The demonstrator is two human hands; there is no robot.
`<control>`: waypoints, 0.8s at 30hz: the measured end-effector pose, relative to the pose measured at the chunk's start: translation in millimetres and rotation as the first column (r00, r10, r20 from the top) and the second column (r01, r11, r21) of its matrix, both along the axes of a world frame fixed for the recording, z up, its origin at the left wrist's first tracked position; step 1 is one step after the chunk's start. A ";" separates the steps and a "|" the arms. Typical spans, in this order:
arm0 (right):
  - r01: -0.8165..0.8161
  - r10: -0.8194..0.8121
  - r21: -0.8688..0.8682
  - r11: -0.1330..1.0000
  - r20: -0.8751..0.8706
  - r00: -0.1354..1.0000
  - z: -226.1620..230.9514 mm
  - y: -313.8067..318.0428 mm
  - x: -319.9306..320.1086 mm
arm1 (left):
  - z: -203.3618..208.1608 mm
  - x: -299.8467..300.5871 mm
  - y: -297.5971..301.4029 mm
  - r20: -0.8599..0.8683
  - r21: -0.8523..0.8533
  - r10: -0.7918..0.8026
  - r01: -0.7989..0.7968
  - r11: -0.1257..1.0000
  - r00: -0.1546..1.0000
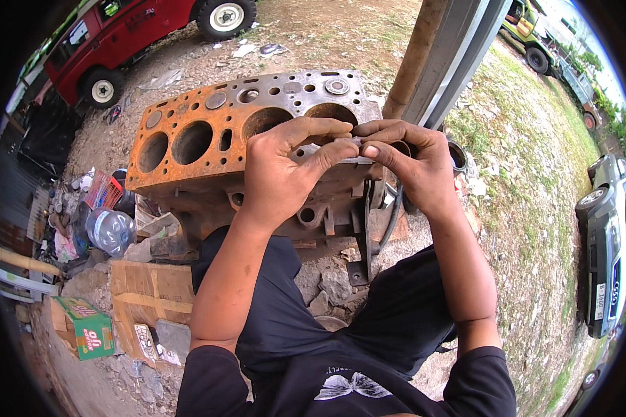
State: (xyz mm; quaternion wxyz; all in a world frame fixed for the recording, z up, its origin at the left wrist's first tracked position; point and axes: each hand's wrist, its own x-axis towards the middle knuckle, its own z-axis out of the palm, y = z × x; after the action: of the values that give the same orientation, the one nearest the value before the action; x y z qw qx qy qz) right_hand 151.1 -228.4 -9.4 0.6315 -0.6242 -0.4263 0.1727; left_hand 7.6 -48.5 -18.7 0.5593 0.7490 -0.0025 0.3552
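A rusty engine block lies in front of me, its flat top face up with large round cylinder bores and many smaller holes. Orange rust coats its left part, while the right end is grey, bare metal. Above the right end, my left hand and my right hand meet fingertip to fingertip. Each pinches with thumb and index finger. Something small and greyish shows between the fingertips, too small and covered to name. A round metal plug sits in the block's far right corner.
A metal post rises just behind the block's right end. Lower left are flattened cardboard, a green box, a clear plastic bottle and a red crate. A red vehicle stands far left, a parked car at right.
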 end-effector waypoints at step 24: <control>0.112 -0.066 -0.132 0.985 0.311 0.948 23.5 -6.4 18.9 | 0.4 11.5 -4.9 -0.017 0.104 0.170 -0.168 0.980 0.985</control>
State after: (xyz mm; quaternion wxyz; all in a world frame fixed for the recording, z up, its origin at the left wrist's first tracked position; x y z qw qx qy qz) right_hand 169.9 -234.8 14.1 0.5172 -0.7072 -0.4760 0.0766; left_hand 19.1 -53.4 -18.3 0.4880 0.7786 0.0502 0.3913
